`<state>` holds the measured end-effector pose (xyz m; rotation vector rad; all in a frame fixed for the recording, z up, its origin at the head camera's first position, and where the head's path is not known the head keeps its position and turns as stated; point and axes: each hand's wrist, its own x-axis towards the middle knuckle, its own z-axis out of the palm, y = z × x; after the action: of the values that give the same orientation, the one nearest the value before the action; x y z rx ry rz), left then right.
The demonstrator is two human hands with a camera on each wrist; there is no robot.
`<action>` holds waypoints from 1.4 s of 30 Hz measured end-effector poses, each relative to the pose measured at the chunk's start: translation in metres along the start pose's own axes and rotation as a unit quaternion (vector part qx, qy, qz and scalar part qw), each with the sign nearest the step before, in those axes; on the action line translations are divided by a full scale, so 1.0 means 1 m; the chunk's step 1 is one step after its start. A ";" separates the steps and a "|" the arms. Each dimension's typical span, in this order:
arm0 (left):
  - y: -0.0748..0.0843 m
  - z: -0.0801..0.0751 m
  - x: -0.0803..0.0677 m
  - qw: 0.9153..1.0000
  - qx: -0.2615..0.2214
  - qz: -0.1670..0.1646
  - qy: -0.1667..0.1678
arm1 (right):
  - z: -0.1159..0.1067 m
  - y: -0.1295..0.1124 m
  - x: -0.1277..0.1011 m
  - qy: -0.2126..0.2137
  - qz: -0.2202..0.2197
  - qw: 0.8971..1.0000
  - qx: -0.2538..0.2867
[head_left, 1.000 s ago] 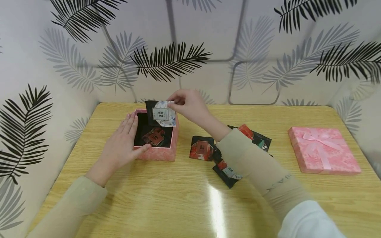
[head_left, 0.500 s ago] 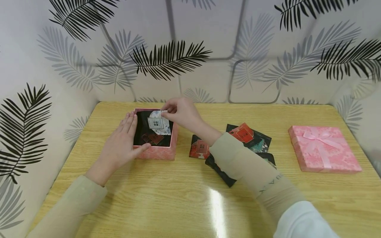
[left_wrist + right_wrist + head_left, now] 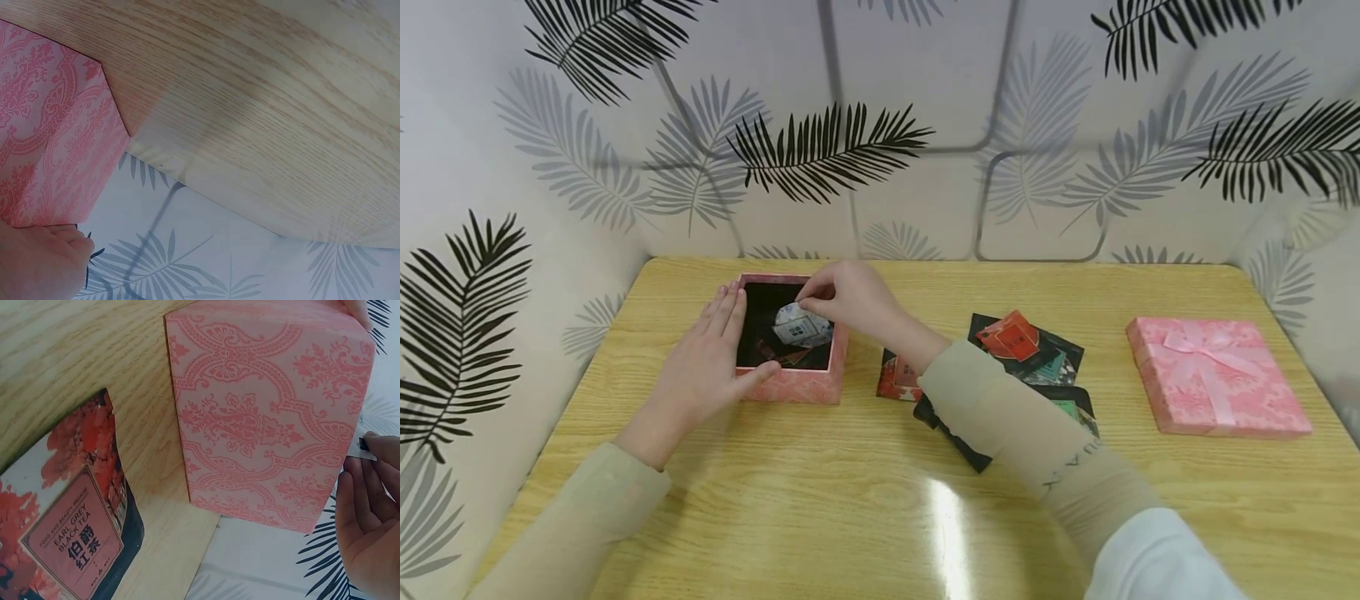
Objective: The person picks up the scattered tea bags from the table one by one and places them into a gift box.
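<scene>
A pink patterned gift box (image 3: pixel 793 387) with a black inside stands at the back left of the table. My left hand (image 3: pixel 703 350) rests against its left side with straight fingers, the thumb over the front rim. Between thumb and fingertips, my right hand (image 3: pixel 859 302) pinches the edge of a black and white tea sachet (image 3: pixel 801 327), tilted inside the box opening. Below that sachet, a dark red tea sachet (image 3: pixel 778 353) lies in the box, partly covered. In the right wrist view, the right fingers are at the box rim and only a corner of the held sachet shows.
Right of the box lies an Earl Grey black tea sachet (image 3: pixel 74 534), partly under the right forearm in the head view. Several more sachets overlap nearby, a red one (image 3: pixel 1015 336) among them. The pink lid (image 3: pixel 1221 379) with a bow lies at the right. A leaf-patterned wall backs the table.
My right hand has lowered the black and white tea sachet from above the box into its opening, and the sachet has tilted. The left hand stays on the box.
</scene>
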<state>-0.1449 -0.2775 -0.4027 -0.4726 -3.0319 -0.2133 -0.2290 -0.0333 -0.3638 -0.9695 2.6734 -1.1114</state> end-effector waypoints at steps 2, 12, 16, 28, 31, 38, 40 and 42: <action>0.000 0.000 0.000 1.000 -0.001 0.000 0.000 | 0.002 0.000 0.001 -0.004 -0.005 1.000 -0.004; -0.001 0.000 -0.001 1.000 -0.004 0.000 0.000 | 0.013 -0.003 0.004 -0.054 -0.029 0.998 -0.035; 0.000 -0.001 -0.001 1.000 -0.004 0.001 -0.001 | 0.016 -0.003 0.004 -0.067 -0.030 0.996 -0.056; 0.000 0.000 -0.002 1.000 -0.007 0.002 0.005 | 0.024 -0.004 0.005 -0.071 -0.036 0.984 -0.157; 0.000 0.000 -0.001 1.000 -0.008 0.003 0.005 | 0.026 -0.004 0.006 -0.067 -0.032 0.981 -0.182; 0.000 0.000 -0.001 1.000 -0.005 0.003 0.002 | 0.027 -0.004 0.009 -0.051 -0.018 0.978 -0.201; -0.001 0.000 -0.001 1.000 -0.004 0.003 0.002 | 0.026 -0.003 0.009 -0.046 -0.013 0.980 -0.194; -0.001 0.000 -0.001 1.000 -0.003 0.003 0.003 | 0.025 -0.002 0.009 -0.041 -0.011 0.982 -0.182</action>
<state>-0.1438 -0.2786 -0.4029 -0.4806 -3.0252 -0.2225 -0.2271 -0.0548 -0.3794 -1.0708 2.8591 -0.5758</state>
